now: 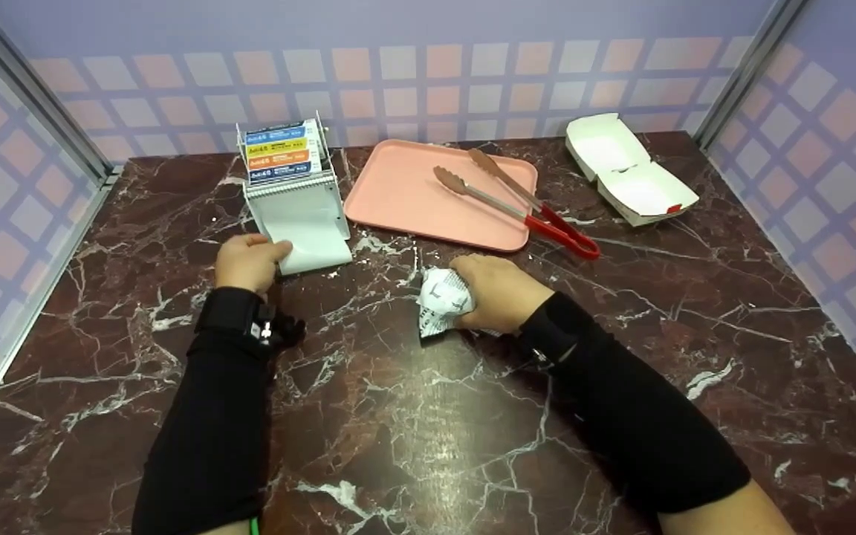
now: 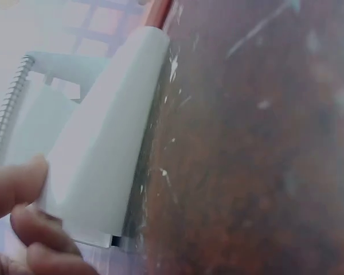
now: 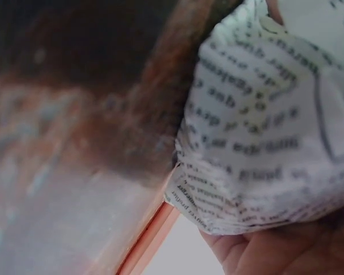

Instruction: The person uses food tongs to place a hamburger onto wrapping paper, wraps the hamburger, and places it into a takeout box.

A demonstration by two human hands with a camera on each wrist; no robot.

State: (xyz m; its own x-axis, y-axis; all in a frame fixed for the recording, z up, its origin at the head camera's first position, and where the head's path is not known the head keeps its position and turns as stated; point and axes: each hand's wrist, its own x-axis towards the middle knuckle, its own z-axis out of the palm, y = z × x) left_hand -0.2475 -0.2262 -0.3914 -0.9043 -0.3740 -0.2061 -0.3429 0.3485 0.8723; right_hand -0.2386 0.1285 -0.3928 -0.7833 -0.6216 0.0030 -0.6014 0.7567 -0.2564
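My left hand point(image 1: 246, 261) pinches the lower edge of a loose white page point(image 1: 316, 254) between thumb and fingers. That page curls away from the front of a white spiral-bound stand point(image 1: 296, 204), its coil binding showing in the left wrist view. Several coloured printed packs point(image 1: 279, 152) fill the stand's top. Farther right, my right hand point(image 1: 501, 291) grips a bundle wrapped in white paper with newsprint lettering point(image 1: 444, 297), just above or on the table. Creased lettered paper point(image 3: 246, 132) fills much of the right wrist view, and what it wraps is hidden.
A pink tray point(image 1: 406, 186) lies behind the hands. Tongs with red handles point(image 1: 562, 234) and brown tips rest across its right side. At the back right sits an opened white carton point(image 1: 643, 186). Patterned walls point(image 1: 428, 82) border the dark marbled table point(image 1: 398, 446).
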